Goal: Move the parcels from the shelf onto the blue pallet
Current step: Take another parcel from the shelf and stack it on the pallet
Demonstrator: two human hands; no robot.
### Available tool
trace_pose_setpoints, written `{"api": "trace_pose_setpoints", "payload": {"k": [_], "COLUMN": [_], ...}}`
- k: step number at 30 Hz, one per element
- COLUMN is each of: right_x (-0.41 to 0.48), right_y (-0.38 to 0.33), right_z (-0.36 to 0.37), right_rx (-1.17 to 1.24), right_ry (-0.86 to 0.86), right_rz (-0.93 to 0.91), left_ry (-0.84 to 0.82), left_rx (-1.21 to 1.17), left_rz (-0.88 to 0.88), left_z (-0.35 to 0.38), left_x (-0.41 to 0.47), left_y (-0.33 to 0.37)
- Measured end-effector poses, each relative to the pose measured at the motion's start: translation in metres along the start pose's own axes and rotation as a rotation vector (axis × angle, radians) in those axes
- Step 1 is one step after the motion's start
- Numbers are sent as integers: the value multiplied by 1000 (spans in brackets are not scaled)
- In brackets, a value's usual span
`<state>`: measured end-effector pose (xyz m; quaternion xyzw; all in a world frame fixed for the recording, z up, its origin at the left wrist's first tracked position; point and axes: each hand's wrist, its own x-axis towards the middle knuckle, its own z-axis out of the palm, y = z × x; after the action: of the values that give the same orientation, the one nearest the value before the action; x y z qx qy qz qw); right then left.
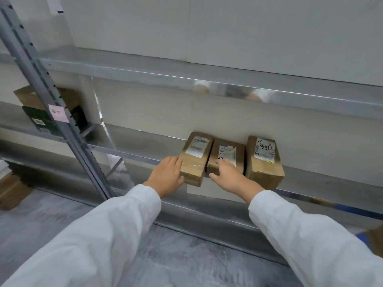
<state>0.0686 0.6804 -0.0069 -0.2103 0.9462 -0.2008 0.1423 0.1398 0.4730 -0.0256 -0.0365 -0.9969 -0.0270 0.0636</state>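
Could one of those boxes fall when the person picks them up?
Maybe. The left parcel sticks out past the shelf edge, so a nudge might tip it off. The left hand only touches its side and the right hand rests on the middle parcel, so lifting both at once could slip.

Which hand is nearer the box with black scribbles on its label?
Right. The right hand rests on the middle parcel, just beside the scribbled box; the left hand touches the leftmost parcel, farther off.
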Motion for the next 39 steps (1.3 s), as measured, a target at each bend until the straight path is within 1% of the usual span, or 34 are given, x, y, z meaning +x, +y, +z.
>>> {"api": "trace_pose_setpoints", "payload": {"k": [5, 8, 10, 13, 16, 18, 19, 22, 24, 28, 30, 32, 36, 39], "right_x": [68, 104, 123, 148, 164, 171, 172, 170, 167, 164, 161, 154, 131, 107], "right_y": [-22, -31, -34, -39, -43, -44, -44, -42, -43, -43, -46, -50, -58, -62], "right_z": [22, 38, 46, 52, 57, 62, 63, 66, 66, 68, 68, 66, 57, 51], "right_rx": [70, -3, -48, -109, -127, -40, 56, 451, 572, 615, 619, 614, 616, 622], "right_ry": [-56, -91, -72, -55, -44, -53, -59, -89, -107, -54, -30, -20, -3, 8], "right_rz": [131, 200, 261, 353, 383, 362, 334, 282, 304, 409, 431, 412, 316, 257], "left_ry": [-59, -118, -164, -234, -268, -273, -272, -267, -266, -248, -233, -206, -180, -126], "left_rx": [-125, -197, -257, -360, -536, -675, -741, -897, -981, -1089, -1121, -1141, -1178, -1175], "left_rz": [-6, 16, 10, -28, -96, -150, -169, -213, -251, -341, -370, -388, -399, -407], "left_z": [32, 51, 62, 78, 91, 98, 100, 105, 108, 108, 104, 96, 76, 56], "left_x": [49, 73, 88, 111, 123, 124, 123, 121, 121, 119, 113, 104, 80, 59], "left_y": [-53, -73, -83, -96, -101, -105, -107, -112, -112, -107, -104, -101, -94, -84]}}
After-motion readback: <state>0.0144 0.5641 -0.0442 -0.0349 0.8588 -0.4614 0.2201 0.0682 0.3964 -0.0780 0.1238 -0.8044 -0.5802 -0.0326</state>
